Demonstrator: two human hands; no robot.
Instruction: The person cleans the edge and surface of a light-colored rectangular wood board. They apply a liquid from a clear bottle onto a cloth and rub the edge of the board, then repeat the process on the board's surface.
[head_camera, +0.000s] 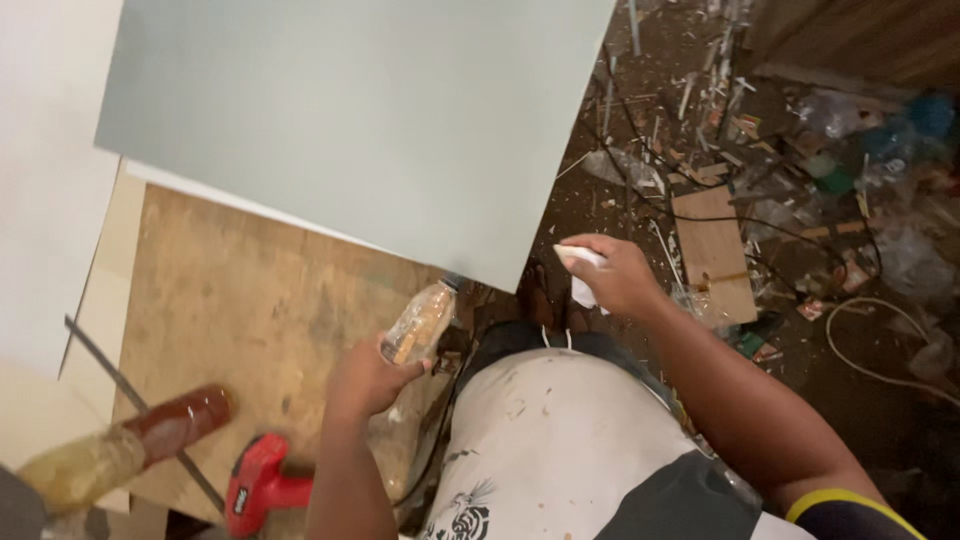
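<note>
Both forearms are bare, and so are the left hand (365, 380) and the right hand (620, 275). The right upper arm wears a dark sleeve (850, 515) edged with a yellow band. The shirt (560, 440) is white, speckled with brown spots, with a dark panel at the side and a black printed design near the lower edge.

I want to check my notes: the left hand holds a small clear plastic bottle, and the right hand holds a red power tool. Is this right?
Not quite. In the head view the right hand holds a white cloth, not the red power tool, which lies untouched on the wooden board. The left hand does hold the small clear plastic bottle.
</note>
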